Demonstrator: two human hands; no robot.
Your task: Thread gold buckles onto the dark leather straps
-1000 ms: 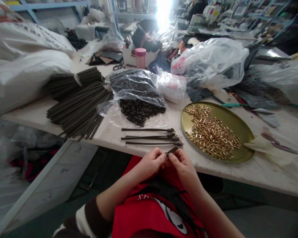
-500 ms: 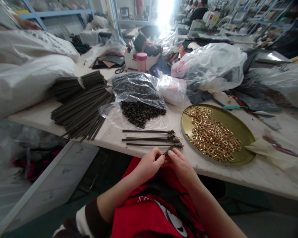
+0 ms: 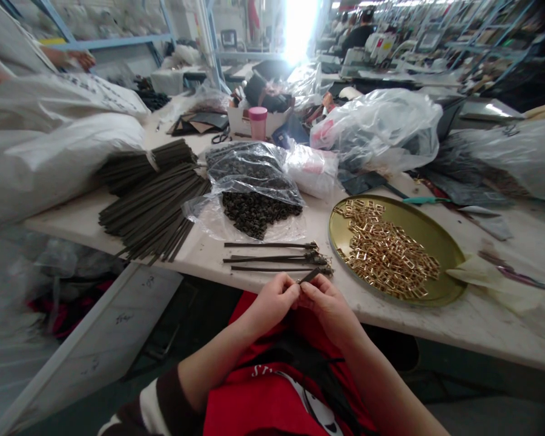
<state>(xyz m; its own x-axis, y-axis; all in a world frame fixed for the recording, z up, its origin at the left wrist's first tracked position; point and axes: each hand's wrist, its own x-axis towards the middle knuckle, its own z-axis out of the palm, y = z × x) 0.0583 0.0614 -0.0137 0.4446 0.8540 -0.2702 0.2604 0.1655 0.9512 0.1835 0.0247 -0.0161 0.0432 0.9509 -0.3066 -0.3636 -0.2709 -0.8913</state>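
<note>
At the table's front edge my left hand (image 3: 278, 303) and my right hand (image 3: 329, 306) meet, fingers closed in a pinch. Between them is a dark strap (image 3: 309, 276), its short end sticking out above the fingertips; the rest is hidden by the hands. Just beyond lie several finished-looking dark straps (image 3: 272, 260), side by side, with gold buckles at their right ends. To the right stands a round gold tray (image 3: 447, 290) holding a heap of gold rectangular buckles (image 3: 390, 251). A clear plastic bag (image 3: 254, 160) of small dark loops (image 3: 257, 212) lies behind the straps.
A big bundle of dark strips (image 3: 149, 206) lies left, beside white sacks (image 3: 59, 157). Behind stand a pink-lidded jar (image 3: 257, 124), clear plastic bags (image 3: 376, 127) and a teal-handled tool (image 3: 420, 200). Another person's hand (image 3: 79, 59) shows at upper left.
My fingers have shifted slightly on the strap, and more of its end now shows above them. The other person's hand at upper left has moved right. The view has tilted a little.
</note>
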